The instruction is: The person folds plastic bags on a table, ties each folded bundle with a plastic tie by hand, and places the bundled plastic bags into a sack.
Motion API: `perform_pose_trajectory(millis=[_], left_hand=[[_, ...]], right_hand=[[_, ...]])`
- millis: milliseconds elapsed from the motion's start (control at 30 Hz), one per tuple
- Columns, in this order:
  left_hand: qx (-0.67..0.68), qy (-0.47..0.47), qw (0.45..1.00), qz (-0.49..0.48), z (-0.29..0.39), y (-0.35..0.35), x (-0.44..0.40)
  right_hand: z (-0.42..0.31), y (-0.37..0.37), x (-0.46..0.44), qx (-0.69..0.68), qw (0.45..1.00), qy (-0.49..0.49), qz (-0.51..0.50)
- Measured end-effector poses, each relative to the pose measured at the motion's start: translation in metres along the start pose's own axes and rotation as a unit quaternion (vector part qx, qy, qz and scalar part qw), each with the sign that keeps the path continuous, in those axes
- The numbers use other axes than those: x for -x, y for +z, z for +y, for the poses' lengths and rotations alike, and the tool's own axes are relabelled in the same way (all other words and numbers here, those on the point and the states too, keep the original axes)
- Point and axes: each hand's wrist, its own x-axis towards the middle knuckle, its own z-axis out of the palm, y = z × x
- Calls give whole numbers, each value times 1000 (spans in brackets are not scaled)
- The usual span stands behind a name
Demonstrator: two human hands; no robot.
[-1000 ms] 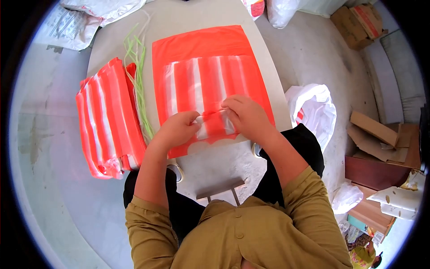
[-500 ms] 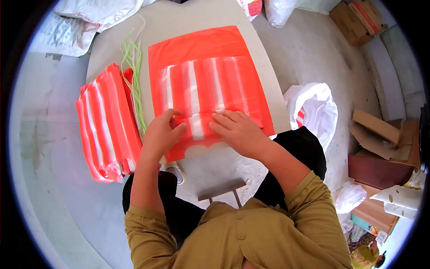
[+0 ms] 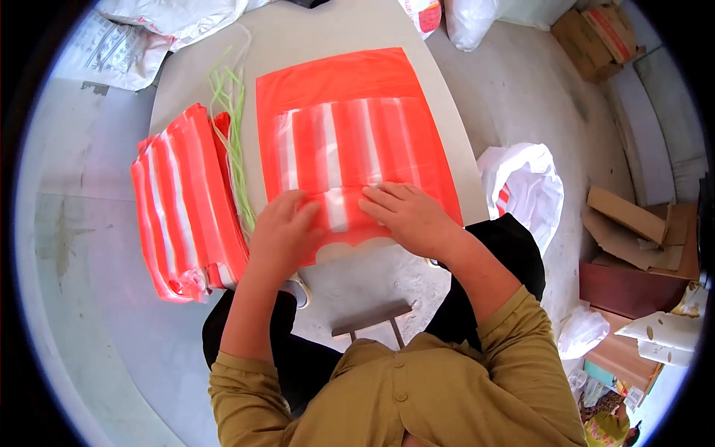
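Note:
A flat red plastic bag (image 3: 328, 74) lies on the board in front of me, with red-and-white striped plastic bags (image 3: 348, 145) on top of it. My right hand (image 3: 417, 220) rests flat on the near right part of the striped bags, fingers stretched out. Beside it, my left hand (image 3: 281, 227) touches the near left part, thumb and fingers apart with nothing seen between them. To the left sits a thick stack of striped bags (image 3: 182, 197). Green plastic ties (image 3: 237, 141) lie between that stack and the red bag.
The pale board (image 3: 357, 30) carries the bags. A white sack (image 3: 547, 179) with something red inside stands open on the right. Cardboard boxes (image 3: 633, 238) are farther right, and a person (image 3: 611, 428) is at the lower right. White sacks (image 3: 123, 52) lie at upper left.
The whole view has shifted slightly, with the bags a little farther right. My left hand has moved slightly right and its fingers lie lower over the bags; my right hand stays flat.

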Motion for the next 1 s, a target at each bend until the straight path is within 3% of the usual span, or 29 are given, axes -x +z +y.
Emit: perform_pose_trajectory(millis=[67, 400, 467, 667, 800, 900, 1000], left_hand=[[14, 88, 996, -4, 5, -3, 2], [-9, 46, 999, -27, -6, 8, 5], [-19, 40, 998, -32, -9, 8, 6], [88, -44, 992, -74, -5, -17, 7], [224, -173, 955, -93, -13, -22, 12], [363, -279, 885, -80, -26, -17, 12], [349, -299, 888, 19, -43, 4, 9]], right_hand=[[1, 1, 1, 0, 1000, 3, -2], [13, -10, 12, 37, 998, 53, -22], [16, -20, 13, -5, 995, 88, -52], [25, -45, 13, -126, 973, 184, -60], [33, -63, 16, -129, 958, 247, -68], [41, -54, 17, -143, 941, 306, 20], [49, -40, 12, -281, 886, 352, 108]])
